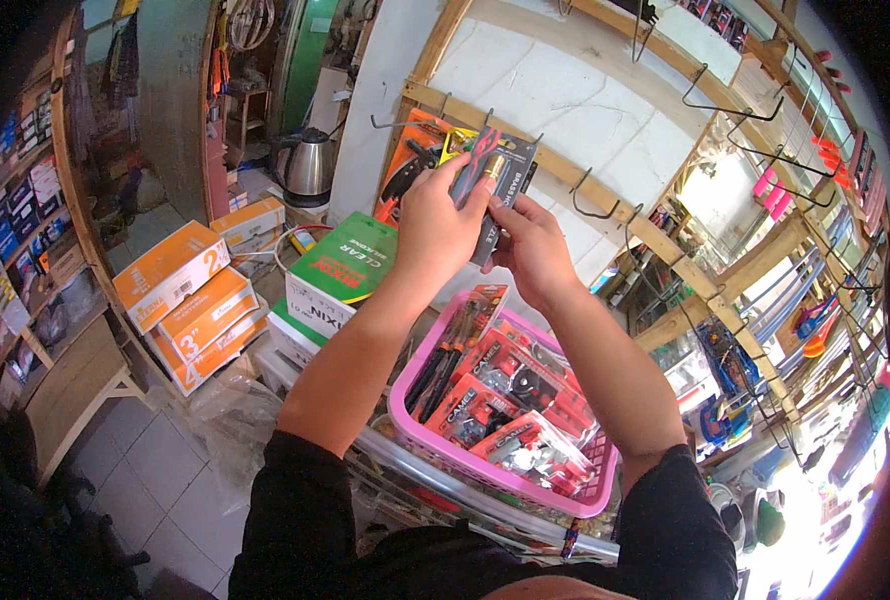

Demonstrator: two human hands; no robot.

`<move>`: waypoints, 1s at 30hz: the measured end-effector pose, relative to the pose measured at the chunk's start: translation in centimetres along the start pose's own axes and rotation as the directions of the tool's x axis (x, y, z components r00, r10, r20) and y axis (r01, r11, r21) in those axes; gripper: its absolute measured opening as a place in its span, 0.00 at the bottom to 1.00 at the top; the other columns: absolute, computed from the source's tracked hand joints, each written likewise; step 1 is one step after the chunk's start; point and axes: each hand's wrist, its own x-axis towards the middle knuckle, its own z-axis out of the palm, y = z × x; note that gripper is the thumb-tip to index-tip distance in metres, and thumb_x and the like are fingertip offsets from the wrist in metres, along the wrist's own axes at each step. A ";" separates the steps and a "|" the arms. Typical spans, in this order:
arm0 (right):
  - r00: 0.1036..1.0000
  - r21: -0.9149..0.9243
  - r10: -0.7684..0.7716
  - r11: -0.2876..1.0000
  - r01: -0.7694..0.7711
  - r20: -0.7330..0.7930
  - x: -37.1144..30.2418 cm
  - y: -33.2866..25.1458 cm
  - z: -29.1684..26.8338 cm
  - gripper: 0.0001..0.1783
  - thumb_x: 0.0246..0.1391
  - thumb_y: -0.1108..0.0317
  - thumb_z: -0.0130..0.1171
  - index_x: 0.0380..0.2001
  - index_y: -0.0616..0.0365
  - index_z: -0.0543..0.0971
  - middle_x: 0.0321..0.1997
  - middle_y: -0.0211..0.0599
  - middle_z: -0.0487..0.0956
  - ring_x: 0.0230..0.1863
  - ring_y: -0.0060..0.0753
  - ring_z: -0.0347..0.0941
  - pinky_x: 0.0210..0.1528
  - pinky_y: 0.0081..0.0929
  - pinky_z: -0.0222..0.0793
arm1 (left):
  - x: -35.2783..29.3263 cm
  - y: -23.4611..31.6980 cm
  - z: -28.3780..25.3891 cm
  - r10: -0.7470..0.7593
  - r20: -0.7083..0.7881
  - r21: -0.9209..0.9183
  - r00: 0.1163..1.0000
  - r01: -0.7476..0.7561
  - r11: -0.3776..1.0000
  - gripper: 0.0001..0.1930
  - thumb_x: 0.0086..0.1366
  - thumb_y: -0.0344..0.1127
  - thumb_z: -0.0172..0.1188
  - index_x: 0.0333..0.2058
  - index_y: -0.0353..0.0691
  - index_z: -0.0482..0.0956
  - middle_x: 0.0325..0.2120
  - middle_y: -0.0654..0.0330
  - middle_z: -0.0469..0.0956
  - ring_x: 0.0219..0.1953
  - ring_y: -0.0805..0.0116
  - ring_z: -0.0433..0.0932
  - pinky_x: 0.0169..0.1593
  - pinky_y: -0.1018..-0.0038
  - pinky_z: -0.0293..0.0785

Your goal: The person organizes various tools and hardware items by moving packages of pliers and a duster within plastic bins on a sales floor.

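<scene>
Both arms reach forward to a wooden rail with wire hooks on a white wall. My left hand point(437, 222) is closed on the left side of a dark hanging card with a brass nozzle point(495, 168). My right hand point(537, 248) pinches the same card's right edge lower down. The card is at a hook; whether it hangs on it is hidden. Just left of it hangs an orange card with a black tool point(414, 165). Below my forearms stands a pink plastic basket point(555, 502), holding several red-and-clear packs point(525, 450) and black-and-orange handled tools point(443, 365).
Left of the basket stand a green-and-white box point(343, 262) and stacked orange boxes point(180, 270). Behind them is a steel kettle point(308, 165). Bare wire hooks point(595, 195) jut from the rail to the right. A glass-topped counter edge point(405, 458) runs below the basket.
</scene>
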 end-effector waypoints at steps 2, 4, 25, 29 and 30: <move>0.999 -0.015 0.034 0.999 -0.035 -0.020 0.1 0.2 -0.2 0.12 0.57 0.63 0.49 0.36 0.62 0.72 0.25 0.33 0.74 0.21 0.25 0.70 0.18 0.23 0.68 | -0.1 0.1 -0.1 -0.003 0.002 0.026 1.000 0.003 1.000 0.19 0.55 0.37 0.61 0.44 0.34 0.75 0.30 0.51 0.78 0.31 0.67 0.78 0.35 0.74 0.71; 0.999 -0.022 0.033 0.999 -0.033 -0.011 0.3 0.3 -0.1 0.13 0.57 0.62 0.49 0.36 0.62 0.72 0.25 0.34 0.74 0.21 0.25 0.70 0.18 0.24 0.68 | -0.1 0.1 -0.3 -0.005 -0.005 0.022 1.000 0.005 1.000 0.20 0.55 0.38 0.61 0.44 0.33 0.75 0.30 0.51 0.78 0.31 0.67 0.78 0.35 0.74 0.71; 0.996 -0.072 -0.024 0.997 0.018 -0.090 1.7 3.7 -0.9 0.15 0.59 0.58 0.49 0.32 0.61 0.73 0.25 0.31 0.72 0.22 0.22 0.68 0.16 0.22 0.66 | 1.4 -1.0 -0.5 0.052 0.073 0.128 0.996 -0.061 0.990 0.15 0.55 0.35 0.61 0.40 0.34 0.76 0.24 0.57 0.78 0.19 0.72 0.75 0.26 0.76 0.71; 0.982 -0.065 -0.060 0.997 0.049 -0.177 2.8 5.3 -2.0 0.14 0.58 0.59 0.49 0.29 0.61 0.72 0.23 0.31 0.70 0.20 0.22 0.68 0.15 0.22 0.64 | 2.6 -0.3 0.6 0.266 -0.045 0.186 0.963 -0.254 0.949 0.13 0.54 0.37 0.59 0.36 0.35 0.77 0.29 0.53 0.77 0.32 0.54 0.76 0.37 0.64 0.71; 0.983 -0.073 -0.063 0.996 0.052 -0.170 3.1 5.3 -2.1 0.14 0.58 0.60 0.49 0.28 0.61 0.72 0.22 0.31 0.70 0.19 0.22 0.67 0.14 0.23 0.64 | 2.9 -0.9 1.0 0.301 -0.016 0.173 0.954 -0.294 0.940 0.13 0.55 0.36 0.59 0.37 0.35 0.77 0.29 0.53 0.77 0.32 0.55 0.76 0.37 0.65 0.71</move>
